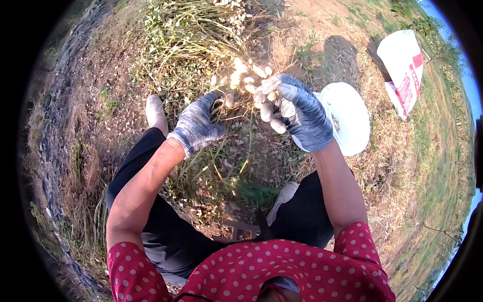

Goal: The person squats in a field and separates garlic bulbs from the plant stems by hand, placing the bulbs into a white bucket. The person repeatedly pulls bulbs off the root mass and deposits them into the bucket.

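Observation:
Both my hands wear grey-blue knitted gloves. Between them hangs a cluster of peanut pods on thin roots, its stems and leaves pointing down towards me. My left hand is at the left of the cluster, thumb apart, fingertips behind the stems; its grip is partly hidden. My right hand has its fingers curled around several pods at the cluster's right side. Just beyond that hand stands a white plastic bucket, partly hidden by it, with a few pods visible inside.
A heap of pulled peanut plants lies on the ground ahead, with more pods at its far end. A white sack with red print stands at the far right. My shoes and dark-trousered legs frame the littered soil.

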A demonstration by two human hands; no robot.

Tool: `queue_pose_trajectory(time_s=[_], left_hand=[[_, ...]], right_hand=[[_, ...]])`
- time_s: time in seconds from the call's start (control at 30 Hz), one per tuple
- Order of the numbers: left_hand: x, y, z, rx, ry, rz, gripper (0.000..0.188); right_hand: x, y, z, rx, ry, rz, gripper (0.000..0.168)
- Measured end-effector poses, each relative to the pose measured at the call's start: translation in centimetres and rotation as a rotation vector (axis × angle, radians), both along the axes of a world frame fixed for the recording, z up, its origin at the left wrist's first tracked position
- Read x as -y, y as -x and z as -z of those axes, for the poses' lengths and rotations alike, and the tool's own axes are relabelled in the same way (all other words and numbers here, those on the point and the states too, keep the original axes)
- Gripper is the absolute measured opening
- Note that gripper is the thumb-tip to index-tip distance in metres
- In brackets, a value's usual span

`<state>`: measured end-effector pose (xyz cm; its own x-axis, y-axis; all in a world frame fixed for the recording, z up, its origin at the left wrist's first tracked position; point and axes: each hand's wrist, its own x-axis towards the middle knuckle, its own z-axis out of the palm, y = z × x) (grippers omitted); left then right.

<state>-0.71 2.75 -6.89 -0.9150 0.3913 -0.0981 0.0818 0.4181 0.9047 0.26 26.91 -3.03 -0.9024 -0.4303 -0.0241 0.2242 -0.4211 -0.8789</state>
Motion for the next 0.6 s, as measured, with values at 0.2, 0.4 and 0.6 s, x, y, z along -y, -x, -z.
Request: queue_pose_trajectory(time_s=[0.2, 0.4, 0.6], left_hand=[[-1.2, -0.7, -0.5, -0.13, 0.319, 0.057, 0.078], [-0.8, -0.8, 0.4, -0.188, 0.361, 0.081, 0.079], [-1.4, -0.7, -0.6, -0.108, 0.371, 0.078, 0.079]], right_hand=[[2.2, 0.0, 1.6, -0.557, -0.761, 0.074, 0.033], [2.9, 0.1, 2.3, -0.539, -1.015, 0.004, 0.027], [3.0, -0.3, 3.7, -0.823, -1.065, 0.188, 0.024]])
